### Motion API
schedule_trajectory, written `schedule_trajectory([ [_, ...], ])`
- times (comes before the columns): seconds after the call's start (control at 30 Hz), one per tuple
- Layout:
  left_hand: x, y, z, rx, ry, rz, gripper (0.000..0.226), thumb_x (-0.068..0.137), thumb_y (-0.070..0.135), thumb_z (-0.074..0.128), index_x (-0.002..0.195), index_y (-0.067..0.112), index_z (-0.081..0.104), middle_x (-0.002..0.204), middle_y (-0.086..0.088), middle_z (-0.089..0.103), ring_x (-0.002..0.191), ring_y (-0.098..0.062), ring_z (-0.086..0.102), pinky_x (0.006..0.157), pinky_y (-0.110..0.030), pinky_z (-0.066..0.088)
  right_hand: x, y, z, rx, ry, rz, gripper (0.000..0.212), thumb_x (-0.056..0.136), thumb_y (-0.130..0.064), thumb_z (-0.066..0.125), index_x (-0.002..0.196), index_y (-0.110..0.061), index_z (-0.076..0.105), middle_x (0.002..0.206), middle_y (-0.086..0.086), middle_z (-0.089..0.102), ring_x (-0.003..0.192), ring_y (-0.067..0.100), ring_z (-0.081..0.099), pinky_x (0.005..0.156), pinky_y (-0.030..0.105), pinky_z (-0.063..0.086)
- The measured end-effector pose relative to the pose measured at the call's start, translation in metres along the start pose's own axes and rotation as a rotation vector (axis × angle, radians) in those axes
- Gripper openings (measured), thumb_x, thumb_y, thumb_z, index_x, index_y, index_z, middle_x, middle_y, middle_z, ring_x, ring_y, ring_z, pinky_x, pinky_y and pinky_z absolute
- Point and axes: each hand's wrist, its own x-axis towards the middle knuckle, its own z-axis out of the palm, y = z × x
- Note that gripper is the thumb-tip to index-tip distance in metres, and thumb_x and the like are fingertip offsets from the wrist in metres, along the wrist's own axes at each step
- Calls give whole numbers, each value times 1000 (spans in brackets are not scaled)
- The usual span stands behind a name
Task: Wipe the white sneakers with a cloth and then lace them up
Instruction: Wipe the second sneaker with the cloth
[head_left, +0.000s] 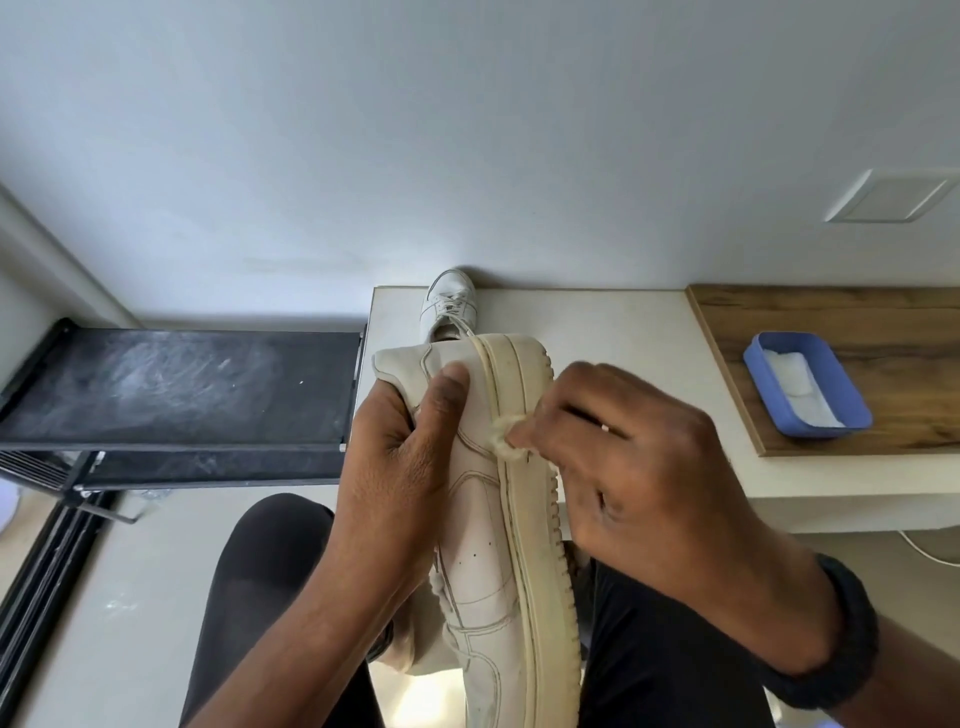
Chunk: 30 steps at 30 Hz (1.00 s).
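Note:
A white sneaker (488, 566) lies on its side over my lap, its yellowed sole facing right and its heel pointing away from me. My left hand (395, 467) grips its heel end, thumb pressed on the upper. My right hand (639, 462) pinches a small cream cloth (503, 439) against the edge of the sole. A second white sneaker (450, 304), with laces in it, stands on the pale table against the wall, just beyond the held shoe.
The pale table (623, 343) runs to the right, carrying a wooden board (841, 322) with a blue tray (808, 384) holding something white. A black rack (176, 389) stands at the left. My dark trouser legs fill the bottom; a black band circles my right wrist.

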Motion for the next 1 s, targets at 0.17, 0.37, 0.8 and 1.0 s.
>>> schedule_trajectory([
  [0.17,0,5,4,18,4,58,54,89,56,63,103,3,61,98,-40,60,90,-61,58,74,-77,49,19,5,-6,-38,84,55,9,85,2,67,89,-3,74,83,7,63,71,17,59,58,27,53],
  [0.37,10,15,5,4,-10,71,59,88,55,64,107,0,62,98,-39,62,89,-58,64,77,-76,50,18,0,-8,-55,56,20,21,94,-12,57,95,-2,75,83,7,62,72,17,57,58,30,56],
  [0.8,20,19,17,-63,-25,42,36,99,36,59,106,1,64,83,-9,71,77,-22,69,68,-37,54,14,4,-11,-61,15,29,16,85,1,60,95,-5,72,91,7,64,79,17,61,64,29,57],
  [1.0,23,24,18,-62,-16,18,40,102,35,57,112,-3,63,86,-12,71,76,-21,70,64,-33,54,24,12,-13,-35,15,35,25,78,10,73,96,-7,74,91,6,65,82,19,63,65,33,59],
])
